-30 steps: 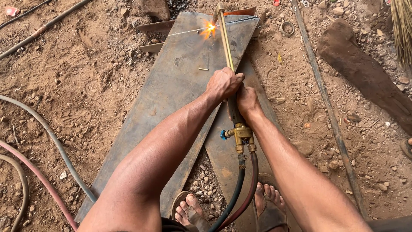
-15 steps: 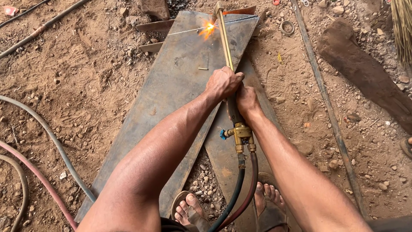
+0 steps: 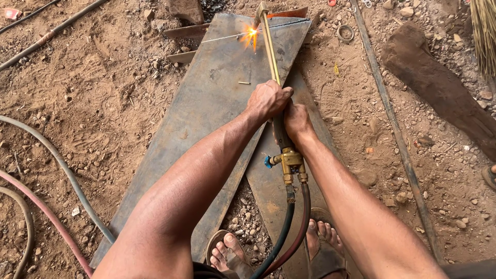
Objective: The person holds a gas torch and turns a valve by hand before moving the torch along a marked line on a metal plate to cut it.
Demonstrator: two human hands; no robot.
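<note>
Both hands, left hand [image 3: 267,99] and right hand [image 3: 297,120], closed around cutting torch [image 3: 272,57] over steel plate [image 3: 206,113].

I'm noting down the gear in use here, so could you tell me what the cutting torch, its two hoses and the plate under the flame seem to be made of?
Cutting torch: apparently brass, yellow and shiny at the tubes and valve block; both hands grip it, left hand ahead of right hand.
Hoses: likely rubber, matte, one dark green, one dark red, bending freely.
Plate: probably steel, dull grey, flat, sparking at the flame.

We get even, diffuse daylight, soft shadows only. Torch flame [image 3: 252,35] blows out to orange-white glare. Focus sharp throughout; slight wide-angle stretch at edges.
</note>
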